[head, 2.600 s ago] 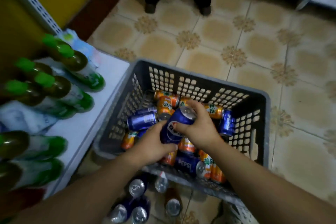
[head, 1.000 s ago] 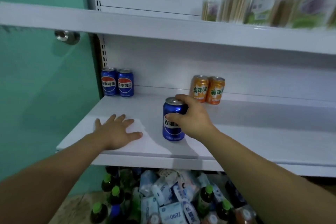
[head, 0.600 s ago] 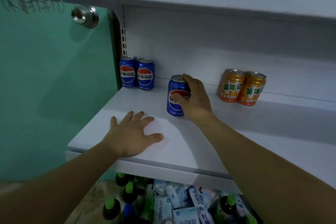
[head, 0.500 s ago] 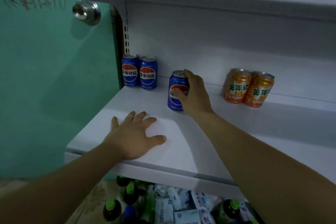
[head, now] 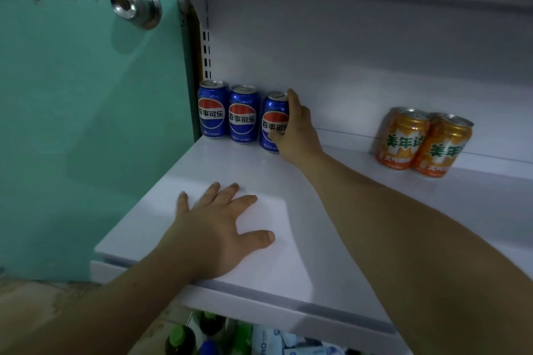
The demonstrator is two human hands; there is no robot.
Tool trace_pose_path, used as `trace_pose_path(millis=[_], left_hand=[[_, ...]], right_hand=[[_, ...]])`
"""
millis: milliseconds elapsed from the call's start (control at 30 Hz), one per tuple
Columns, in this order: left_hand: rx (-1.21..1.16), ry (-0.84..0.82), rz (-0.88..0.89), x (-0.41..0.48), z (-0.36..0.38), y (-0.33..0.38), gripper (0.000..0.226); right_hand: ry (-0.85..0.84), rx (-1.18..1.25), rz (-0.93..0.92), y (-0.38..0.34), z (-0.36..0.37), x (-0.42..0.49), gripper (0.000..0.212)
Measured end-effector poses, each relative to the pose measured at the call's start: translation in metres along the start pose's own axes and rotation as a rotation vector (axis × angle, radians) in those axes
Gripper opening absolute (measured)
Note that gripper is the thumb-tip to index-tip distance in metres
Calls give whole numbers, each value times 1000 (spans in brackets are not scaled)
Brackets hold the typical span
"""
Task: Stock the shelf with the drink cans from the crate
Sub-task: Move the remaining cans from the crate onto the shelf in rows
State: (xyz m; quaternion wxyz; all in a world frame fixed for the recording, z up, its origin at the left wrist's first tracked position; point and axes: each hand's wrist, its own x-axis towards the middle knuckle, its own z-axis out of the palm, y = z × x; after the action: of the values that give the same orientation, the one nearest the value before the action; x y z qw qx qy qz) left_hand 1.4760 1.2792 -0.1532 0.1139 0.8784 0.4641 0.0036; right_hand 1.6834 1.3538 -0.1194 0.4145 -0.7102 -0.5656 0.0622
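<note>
A blue Pepsi can (head: 272, 121) stands upright at the back of the white shelf (head: 331, 210), and my right hand (head: 297, 130) grips it from the right side. It stands just right of two other blue Pepsi cans (head: 227, 112) in the shelf's back left corner. Two orange cans (head: 424, 141) stand together further right along the back wall. My left hand (head: 219, 230) rests flat on the shelf near its front edge, fingers spread. The crate is out of view.
A green glass door (head: 86, 124) with a round metal knob (head: 135, 4) borders the shelf on the left. Below the shelf's front edge are green-capped bottles (head: 181, 337) and pale packets (head: 274, 343). Another shelf overhangs above.
My right hand slid the blue can from mid-shelf back and left until it stood next to the two Pepsi cans. The left hand stayed flat on the shelf.
</note>
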Motion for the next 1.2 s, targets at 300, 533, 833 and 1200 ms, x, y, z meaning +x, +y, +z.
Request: trace_pose_path(millis=[300, 533, 833, 1200], left_hand=[[-1, 8, 3, 1, 0, -1, 103], [-14, -15, 0, 2, -6, 1, 80], [-100, -128, 49, -14, -27, 43, 74], [-140, -290, 871, -180, 41, 346, 62]], right_hand=[[76, -31, -35, 6, 19, 8, 86], [-78, -110, 42, -8, -32, -22, 88], [-204, -567, 298, 11, -220, -174, 65], [33, -665, 841, 32, -393, -467, 68]])
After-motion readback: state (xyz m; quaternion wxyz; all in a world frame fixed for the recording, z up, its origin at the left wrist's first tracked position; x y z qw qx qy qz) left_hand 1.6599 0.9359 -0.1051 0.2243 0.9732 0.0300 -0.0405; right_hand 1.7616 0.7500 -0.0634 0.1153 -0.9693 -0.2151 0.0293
